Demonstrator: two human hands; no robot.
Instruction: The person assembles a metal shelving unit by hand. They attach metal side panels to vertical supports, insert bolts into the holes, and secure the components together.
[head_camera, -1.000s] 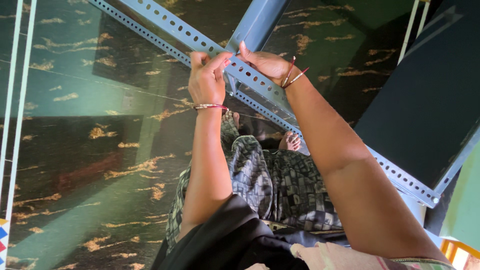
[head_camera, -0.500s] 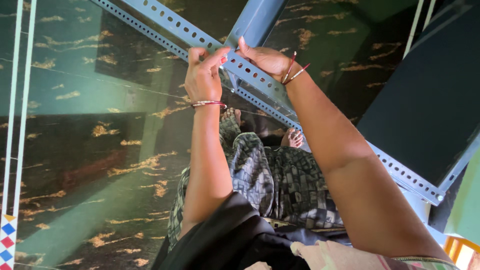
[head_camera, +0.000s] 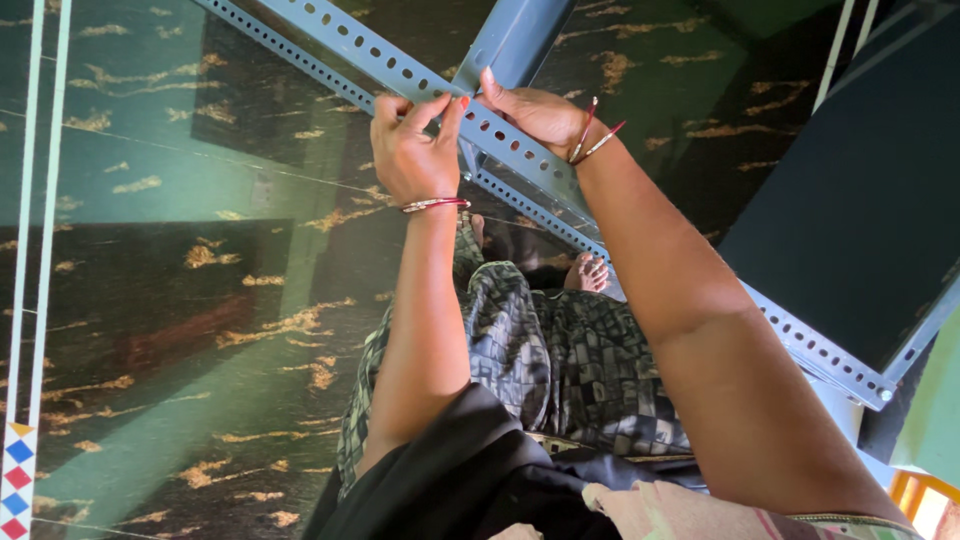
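Both hands work at one joint of a blue-grey slotted steel angle bar (head_camera: 400, 65) with rows of punched holes, running diagonally above a glossy dark green marble-patterned floor (head_camera: 150, 250). The left hand (head_camera: 415, 150) pinches the bar's flange, fingers curled closed on it. The right hand (head_camera: 535, 115) lies over the bar with fingertips pressed down, where a smooth blue-grey upright post (head_camera: 515, 40) crosses. A flat dark panel (head_camera: 850, 200) stands at right, edged by the frame.
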